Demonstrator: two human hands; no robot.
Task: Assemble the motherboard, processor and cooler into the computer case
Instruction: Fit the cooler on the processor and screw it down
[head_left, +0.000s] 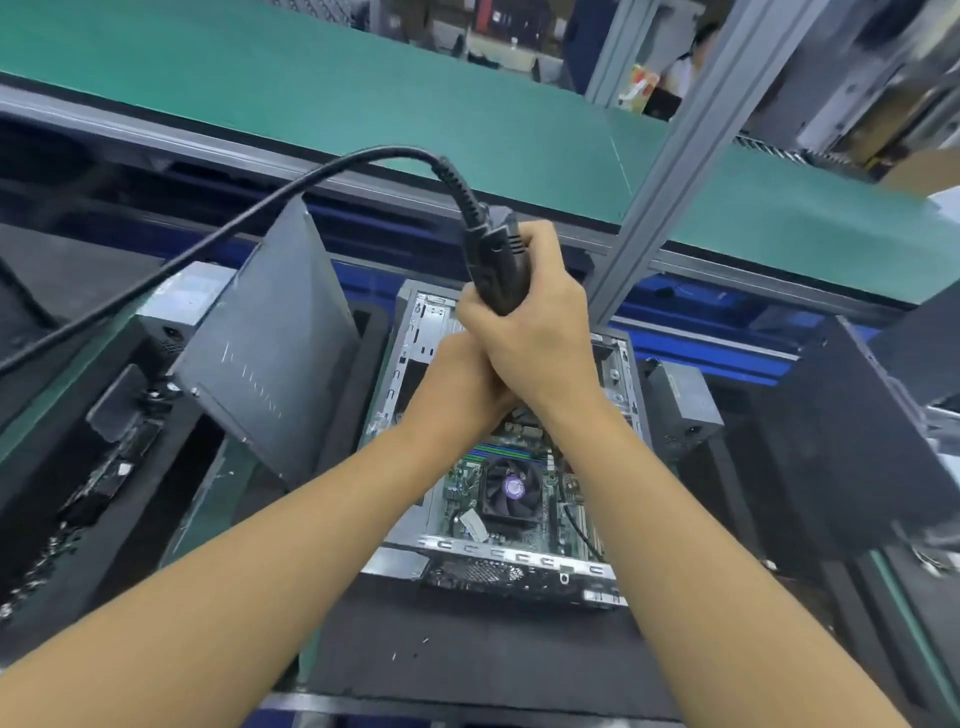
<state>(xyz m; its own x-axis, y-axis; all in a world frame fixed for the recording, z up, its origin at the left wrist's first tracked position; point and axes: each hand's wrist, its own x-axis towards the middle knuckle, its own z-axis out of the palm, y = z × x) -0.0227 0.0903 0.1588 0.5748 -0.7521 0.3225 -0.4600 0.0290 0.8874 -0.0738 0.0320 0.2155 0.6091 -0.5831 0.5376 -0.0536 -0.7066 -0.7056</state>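
— Green matting (363, 88) runs across the back of the bench, smooth and flat, edged by a grey metal rail, with a ribbed aluminium post (670, 171) slanting up from it. What is nearer?

— A black foam pad (467, 644), matte and slightly speckled. The computer case (410, 332) lies open on it: bare pressed steel walls and a perforated panel at the near edge.

— And inside?

— The green motherboard (462, 483) sits flat in the case's near half. The cooler (511, 491) is on it, a square black frame around a round fan with a purple hub.

— The hands?

— Both are raised above the middle of the case. The right hand (540, 332) has its fingers wrapped tightly round a black power screwdriver (498, 275), a rounded, ridged plastic body. A thick black cable (260, 208) with a ribbed collar arches from its top and off to the left.

— The left one?

— The left hand (457, 389) is tucked just under the right, pressed against it. Its fingers are hidden, so I cannot tell whether they grip anything.

— That slab on the left?

— A dull, scuffed grey side panel (265, 353), tilted on edge beside the case.
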